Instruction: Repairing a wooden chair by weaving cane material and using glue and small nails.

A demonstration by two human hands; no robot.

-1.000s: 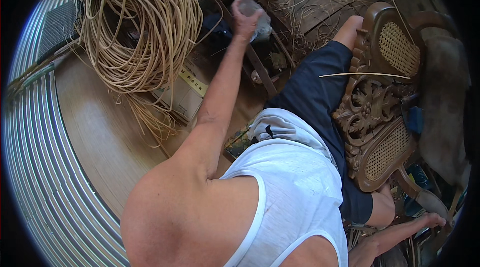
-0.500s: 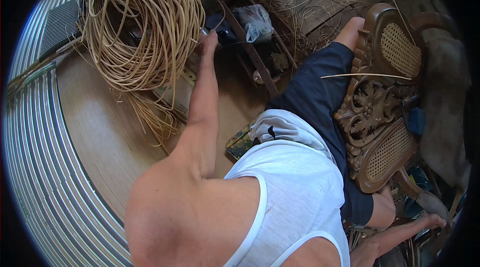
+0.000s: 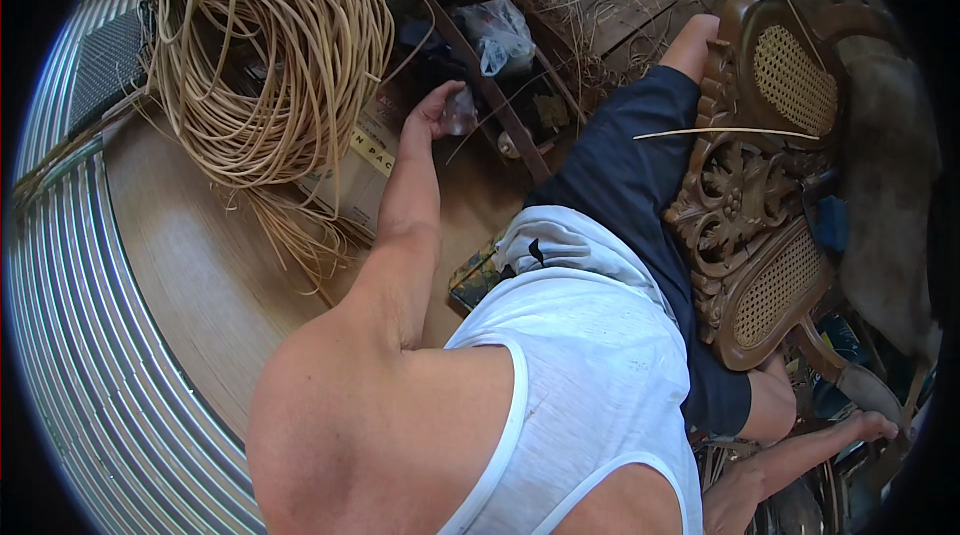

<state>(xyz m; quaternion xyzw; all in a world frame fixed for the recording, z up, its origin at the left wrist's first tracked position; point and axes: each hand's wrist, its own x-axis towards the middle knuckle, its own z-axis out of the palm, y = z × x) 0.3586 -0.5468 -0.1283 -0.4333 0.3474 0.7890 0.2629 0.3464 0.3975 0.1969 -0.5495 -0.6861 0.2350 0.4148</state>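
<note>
My left hand (image 3: 432,113) reaches out at the upper left, its fingers closed on a clear container (image 3: 460,115), glass or plastic. Just beyond it is an open wooden box (image 3: 520,150). My right hand (image 3: 872,425) is at the lower right, by the rounded end of a wooden chair part (image 3: 872,397). Its fingers look curled, and whatever they hold is too small to make out. A carved wooden chair back (image 3: 740,185) with woven cane panels (image 3: 795,80) leans against my legs. One pale cane strand (image 3: 720,132) sticks out across it.
A big coil of rattan cane (image 3: 270,55) hangs at the upper left, above a cardboard box (image 3: 355,180). A plastic bag (image 3: 497,35) lies in the wooden box. Cane scraps (image 3: 610,5) litter the floor behind it. Corrugated metal sheeting (image 3: 70,315) lines the left side.
My left hand has moved right, away from beside the coil, and the clear container now shows plainly in it. My right hand stays by the chair part. The whole view has shifted slightly.
</note>
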